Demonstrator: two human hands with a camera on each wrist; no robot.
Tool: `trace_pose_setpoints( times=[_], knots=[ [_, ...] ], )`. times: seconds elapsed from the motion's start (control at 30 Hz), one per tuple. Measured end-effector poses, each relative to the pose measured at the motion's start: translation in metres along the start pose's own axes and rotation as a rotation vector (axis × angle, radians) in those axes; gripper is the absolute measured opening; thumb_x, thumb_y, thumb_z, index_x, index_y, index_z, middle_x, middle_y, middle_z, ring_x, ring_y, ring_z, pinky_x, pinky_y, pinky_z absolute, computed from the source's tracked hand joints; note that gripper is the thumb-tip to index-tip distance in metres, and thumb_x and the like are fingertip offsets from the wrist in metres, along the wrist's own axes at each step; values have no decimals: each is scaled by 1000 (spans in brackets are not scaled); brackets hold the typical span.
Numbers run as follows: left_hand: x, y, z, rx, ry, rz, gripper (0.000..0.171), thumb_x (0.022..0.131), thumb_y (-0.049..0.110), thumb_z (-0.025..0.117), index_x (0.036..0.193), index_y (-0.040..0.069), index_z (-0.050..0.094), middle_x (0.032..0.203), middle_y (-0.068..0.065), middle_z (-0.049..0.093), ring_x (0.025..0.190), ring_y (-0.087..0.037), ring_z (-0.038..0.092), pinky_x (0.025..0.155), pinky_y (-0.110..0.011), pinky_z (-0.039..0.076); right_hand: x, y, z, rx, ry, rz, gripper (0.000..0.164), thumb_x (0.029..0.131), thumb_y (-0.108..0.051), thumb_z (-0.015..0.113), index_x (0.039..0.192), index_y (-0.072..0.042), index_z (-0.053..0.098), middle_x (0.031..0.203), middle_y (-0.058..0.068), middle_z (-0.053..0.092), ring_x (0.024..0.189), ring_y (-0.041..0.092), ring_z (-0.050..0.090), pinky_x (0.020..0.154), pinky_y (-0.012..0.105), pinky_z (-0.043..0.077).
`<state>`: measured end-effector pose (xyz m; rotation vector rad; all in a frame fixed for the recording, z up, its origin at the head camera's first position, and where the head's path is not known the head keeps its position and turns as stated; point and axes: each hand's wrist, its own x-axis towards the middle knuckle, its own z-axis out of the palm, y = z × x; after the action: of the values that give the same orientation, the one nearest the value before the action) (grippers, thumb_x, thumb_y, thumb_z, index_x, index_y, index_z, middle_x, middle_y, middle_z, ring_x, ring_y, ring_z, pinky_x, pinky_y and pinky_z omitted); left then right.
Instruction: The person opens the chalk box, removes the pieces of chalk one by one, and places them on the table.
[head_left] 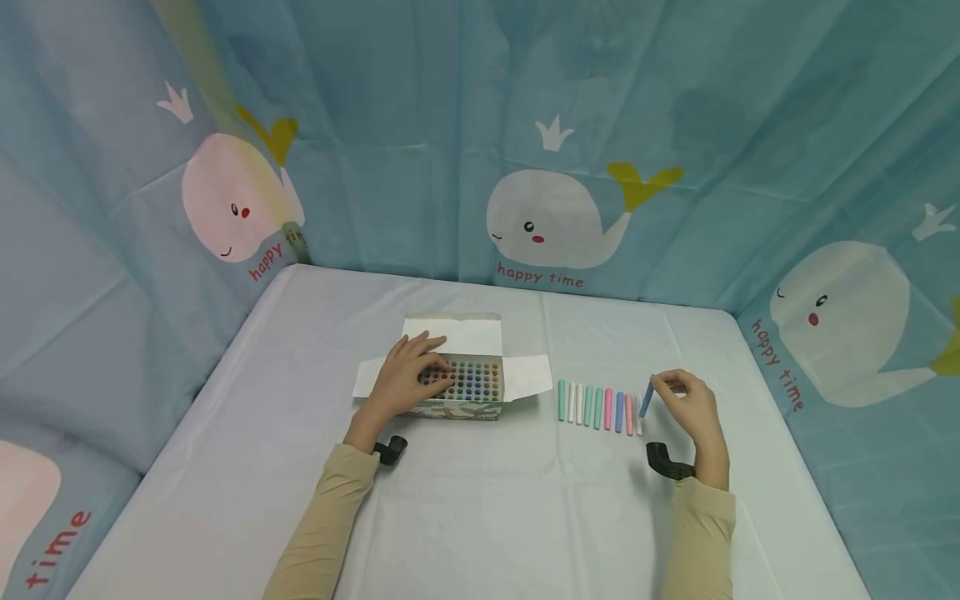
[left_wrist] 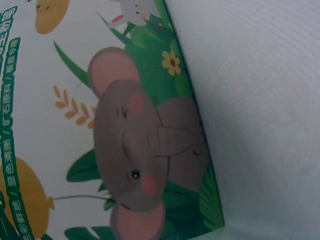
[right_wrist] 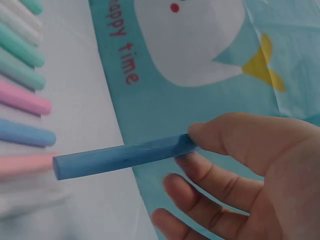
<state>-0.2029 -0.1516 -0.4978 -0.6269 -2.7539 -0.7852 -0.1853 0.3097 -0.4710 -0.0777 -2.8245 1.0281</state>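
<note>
Between thumb and forefinger my right hand pinches a blue chalk stick by one end. The stick slants down over the right end of a row of chalk sticks on the table, in green, white, pink and blue. My left hand reaches over the left part of an open cardboard box packed with upright chalk sticks. Its thumb and forefinger tips are spread apart over the chalk tops, the other fingers stretched out. In the left wrist view the box's printed side shows, but the hand is out of sight.
The box's lid flap stands up behind it, and a side flap spreads toward the chalk row. A white cloth covers the table. Blue curtains with whale prints enclose the back and sides.
</note>
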Motion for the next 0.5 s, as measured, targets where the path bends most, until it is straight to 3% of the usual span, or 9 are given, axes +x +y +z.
trace_pose_setpoints(
  times=[0.17, 0.33, 0.5],
  knots=[
    [0, -1, 1, 3, 6, 0, 16, 81, 40, 70, 90, 26, 68, 141, -1, 45, 139, -27, 26, 122, -42, 6, -1, 6, -5, -36, -69, 24, 38, 94, -34, 52, 102, 2, 62, 99, 21, 62, 96, 33, 54, 76, 41, 49],
    [0, -1, 2, 7, 9, 2, 15, 81, 40, 70, 89, 27, 67, 141, -1, 45, 138, -27, 26, 122, -44, 7, -1, 12, -6, -77, -143, 75, 40, 93, -35, 53, 102, 3, 62, 102, 25, 62, 96, 38, 56, 77, 48, 52],
    [0, -1, 1, 10, 12, 4, 15, 81, 40, 69, 89, 28, 67, 141, -2, 45, 138, -28, 27, 122, -44, 8, 0, 23, 2, -91, -150, 98, 40, 93, -35, 54, 100, 3, 63, 104, 27, 61, 96, 39, 56, 78, 50, 51]
  ],
)
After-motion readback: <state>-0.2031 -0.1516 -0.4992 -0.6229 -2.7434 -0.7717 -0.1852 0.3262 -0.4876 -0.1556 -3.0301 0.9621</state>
